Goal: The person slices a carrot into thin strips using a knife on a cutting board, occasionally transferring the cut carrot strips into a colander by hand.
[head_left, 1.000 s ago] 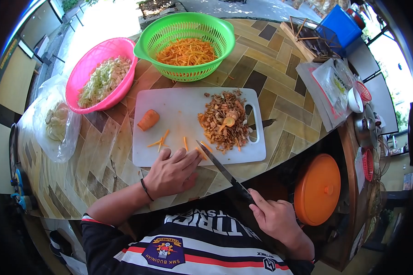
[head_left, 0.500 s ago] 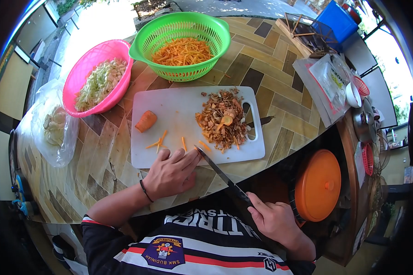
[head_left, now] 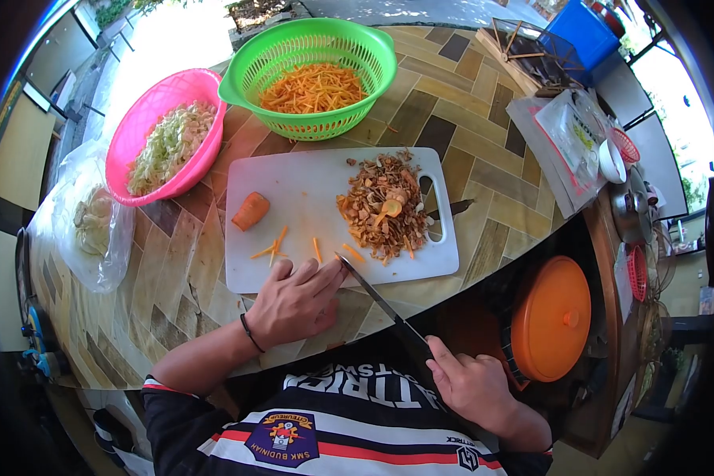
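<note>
My right hand [head_left: 470, 384] grips a knife [head_left: 386, 308] by its handle, the blade slanting up and left over the near edge of the white cutting board [head_left: 293, 178]. At the blade's tip, my left hand [head_left: 293, 305] has its fingers curled down on the board. A bit of orange shows by these fingertips, a piece of carrot mostly hidden by them. Several carrot strips [head_left: 273, 245] lie just beyond the fingers. A stub of carrot [head_left: 250, 211] rests at the board's left. Brown-orange chopped bits [head_left: 382, 206] are heaped near the handle hole.
Behind the board stand a green colander [head_left: 317, 125] of shredded carrot and a pink basket [head_left: 206, 155] of shredded pale vegetable. A plastic bag [head_left: 107, 266] lies at left. To the right are plastic packets [head_left: 567, 143] and, lower down, an orange lid [head_left: 551, 317].
The view has shifted very slightly. Both hands and the knife keep almost the same place on the board.
</note>
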Demonstrator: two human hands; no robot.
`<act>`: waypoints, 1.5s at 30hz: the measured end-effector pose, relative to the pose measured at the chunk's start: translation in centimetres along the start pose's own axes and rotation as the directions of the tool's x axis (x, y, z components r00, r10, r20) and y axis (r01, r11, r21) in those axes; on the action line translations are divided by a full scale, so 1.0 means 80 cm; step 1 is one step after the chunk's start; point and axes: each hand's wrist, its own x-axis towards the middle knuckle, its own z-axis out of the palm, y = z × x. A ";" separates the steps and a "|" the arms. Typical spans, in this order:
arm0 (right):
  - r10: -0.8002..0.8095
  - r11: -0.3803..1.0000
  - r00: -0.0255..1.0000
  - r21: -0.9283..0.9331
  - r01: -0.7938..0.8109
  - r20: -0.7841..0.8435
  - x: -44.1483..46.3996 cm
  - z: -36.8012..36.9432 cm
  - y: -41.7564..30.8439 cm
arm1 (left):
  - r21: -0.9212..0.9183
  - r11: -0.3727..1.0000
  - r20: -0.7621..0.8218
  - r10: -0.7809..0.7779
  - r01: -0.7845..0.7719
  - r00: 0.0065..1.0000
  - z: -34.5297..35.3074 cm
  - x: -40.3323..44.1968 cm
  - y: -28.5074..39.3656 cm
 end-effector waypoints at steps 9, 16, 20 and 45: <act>-0.020 0.999 0.998 -0.045 0.018 -0.060 0.015 0.017 -0.002 | 0.047 0.999 -0.019 0.009 -0.008 1.000 0.001 -0.002 0.001; 0.012 0.995 0.997 0.104 -0.004 -0.072 0.043 0.026 0.000 | 0.098 0.995 -0.035 0.002 0.002 0.999 0.002 -0.002 0.006; 0.068 0.980 0.995 0.183 -0.080 0.073 0.019 -0.003 0.015 | 0.092 0.995 -0.070 -0.019 0.025 0.997 0.002 -0.002 0.003; -0.363 0.924 0.878 -0.242 0.296 -0.312 0.067 0.027 0.035 | 0.065 0.993 -0.061 0.104 -0.100 0.993 -0.051 -0.003 -0.044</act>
